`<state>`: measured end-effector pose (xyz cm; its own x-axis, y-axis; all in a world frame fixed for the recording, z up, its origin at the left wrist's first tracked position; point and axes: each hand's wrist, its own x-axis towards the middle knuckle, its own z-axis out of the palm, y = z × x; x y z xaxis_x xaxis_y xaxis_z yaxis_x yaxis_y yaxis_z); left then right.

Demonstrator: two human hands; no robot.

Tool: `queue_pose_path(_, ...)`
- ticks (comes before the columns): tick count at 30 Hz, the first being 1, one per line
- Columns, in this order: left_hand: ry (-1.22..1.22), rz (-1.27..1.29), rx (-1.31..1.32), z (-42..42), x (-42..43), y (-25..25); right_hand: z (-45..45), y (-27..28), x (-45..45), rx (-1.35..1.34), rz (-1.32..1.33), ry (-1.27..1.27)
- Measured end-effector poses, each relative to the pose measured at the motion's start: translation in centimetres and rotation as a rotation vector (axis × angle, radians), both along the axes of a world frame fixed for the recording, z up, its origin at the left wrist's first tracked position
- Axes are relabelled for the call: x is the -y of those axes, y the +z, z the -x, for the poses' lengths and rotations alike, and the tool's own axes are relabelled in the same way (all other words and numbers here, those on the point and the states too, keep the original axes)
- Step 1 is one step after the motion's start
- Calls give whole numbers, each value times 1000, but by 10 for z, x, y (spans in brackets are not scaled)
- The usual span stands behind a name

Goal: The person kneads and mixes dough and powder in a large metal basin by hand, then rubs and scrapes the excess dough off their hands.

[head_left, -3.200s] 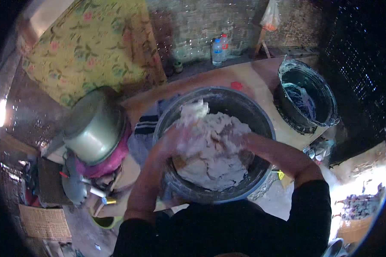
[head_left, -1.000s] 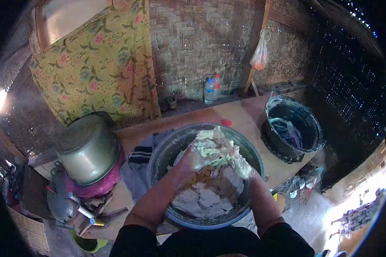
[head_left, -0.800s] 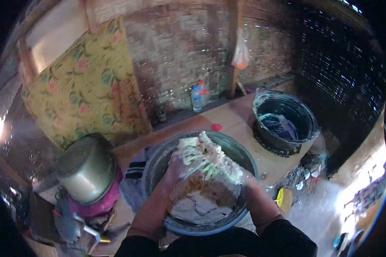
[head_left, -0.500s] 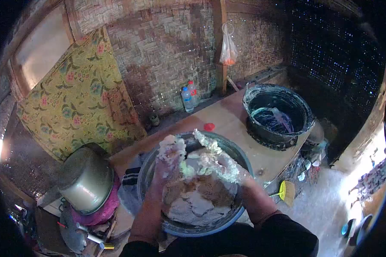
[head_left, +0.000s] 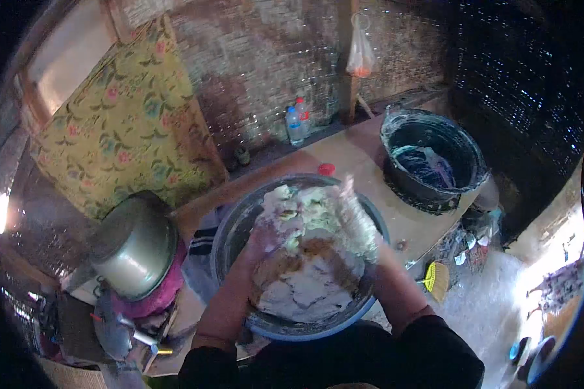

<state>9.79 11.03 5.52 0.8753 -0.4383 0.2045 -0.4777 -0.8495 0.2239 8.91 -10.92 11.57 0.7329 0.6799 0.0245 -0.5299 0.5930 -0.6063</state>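
A wide basin on the table in front of me holds pale, sticky dough at its far side. Nearer to me in it lies white flour-like powder with a brown patch. My left hand is at the dough's left side, so thickly caked that its fingers are hidden. On the right side is my right hand, coated in dough too and blurred by motion, its fingers stretched upward and apart from any grip.
Back right stands a black, smeared tub. Two plastic bottles are by the woven wall, and a red object lies behind the basin. Left is an upturned metal pot; a yellow broom is at right. A plastic bag hangs above.
Both hands have moved from above the powder to the dough at the basin's far side. The right hand's fingers now point up. The whole view has shifted slightly.
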Motion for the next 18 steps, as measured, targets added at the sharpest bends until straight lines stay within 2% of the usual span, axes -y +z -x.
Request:
queue_pose_path(2,113,149,-167,0,5,0,-9,-8,-1,175,-56,26)
queue_pose_path(3,69,627,-323,0,4,-13,-13,-11,-3,260,-88,35)
queue_pose_path(4,1,1111,-454,-1,3,-26,-15,-9,0,41,-388,227)
queue_pose_path(5,-102,1290,-411,-2,11,-22,-14,-9,0,44,-380,244)
queue_pose_path(7,24,585,274,10,25,9,-8,-15,-1,33,-560,291)
queue_pose_path(8,40,590,287,12,27,15,-3,-17,-2,35,-552,310)
queue_pose_path(9,53,590,294,14,28,18,2,-19,-3,532,-9,-46)
queue_pose_path(12,66,636,325,6,17,5,6,-12,-9,713,429,-336)
queue_pose_path(13,100,953,138,-6,10,-15,4,-8,-7,411,182,-226)
queue_pose_path(14,110,1106,35,-7,8,-14,2,-4,-5,107,-61,-116)
queue_pose_path(15,127,1264,-60,-3,9,-2,1,3,-8,68,-119,-170)
queue_pose_path(17,190,705,240,9,6,21,-7,-1,-3,83,-117,-164)
queue_pose_path(18,190,711,240,9,3,19,-9,-2,-1,94,-117,-157)
